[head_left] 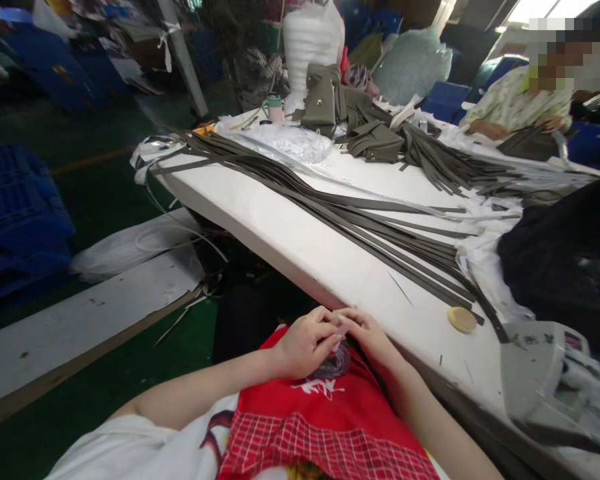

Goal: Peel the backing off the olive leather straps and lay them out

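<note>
"What has that person got, down over the red apron [360, 410]?"

"A small pale slip [343, 328], held close against the edge of the bench [280, 230]. The left hand [300, 347] has its fingers closed on it, thumb against forefinger."

"And the right hand [370, 337]?"

"Its fingers curl in to meet the left ones at the slip. Whether they grip it or only steady it, I can't tell from here."

"What's that ring just under them?"

"A purplish-grey coil [334, 363], lying against the apron. I can't make out whether the slip is joined to it."

"Looks fiddly."

"I'd guess the slip weighs next to nothing, thin and bendy, easy to crease or lose. Best pinched by its edges with the fingertips, one hand at each end. The coil looks soft; I'd take it round the outside, lightly, so that it doesn't spring loose."

"And the dark straps [340, 208] on the bench?"

"Long, flat, probably supple, like leather. They lie in a loose bundle, well beyond the hands, with a yellow-edged tape roll [461, 319] just beside their near ends."
</note>
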Available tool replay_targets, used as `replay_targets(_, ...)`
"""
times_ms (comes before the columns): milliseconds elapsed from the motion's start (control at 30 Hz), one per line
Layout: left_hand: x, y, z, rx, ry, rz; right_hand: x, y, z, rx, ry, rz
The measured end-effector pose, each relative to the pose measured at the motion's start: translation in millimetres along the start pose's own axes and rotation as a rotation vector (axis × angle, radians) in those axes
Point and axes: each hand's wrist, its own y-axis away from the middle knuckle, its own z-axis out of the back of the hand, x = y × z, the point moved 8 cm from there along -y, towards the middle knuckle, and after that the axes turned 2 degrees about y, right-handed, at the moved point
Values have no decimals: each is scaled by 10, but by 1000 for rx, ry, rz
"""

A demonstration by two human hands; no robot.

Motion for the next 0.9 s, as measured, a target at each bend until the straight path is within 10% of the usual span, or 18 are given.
replay_targets(300,127,-91,110,-39,26,160,408,74,14,-164,405,314)
replay_targets(900,211,-120,48,-90,88,284,161,50,42,109,183,-29)
